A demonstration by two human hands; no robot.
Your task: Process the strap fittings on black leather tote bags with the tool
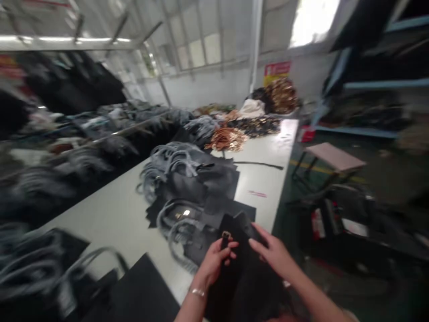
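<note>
My left hand (214, 261), with a bracelet at its wrist, pinches a short black strap that ends in a gold-coloured buckle (226, 234). Thumb and fingers of my right hand (273, 250) are closed on the upper edge of a black bag panel (246, 268), which hangs down between my arms. The panel's lower part is dark and hard to make out. Just beyond my hands, black bag pieces (201, 176) with grey-wrapped handles (176, 156) lie heaped on the white table (110, 197).
Brown straps with gold metal parts (228, 138) are piled farther along the table, near a thin black strip (258, 164). More black panels (140, 290) lie at front left. A stool (335, 156) and a dark chair-like heap (345, 214) stand right of the table.
</note>
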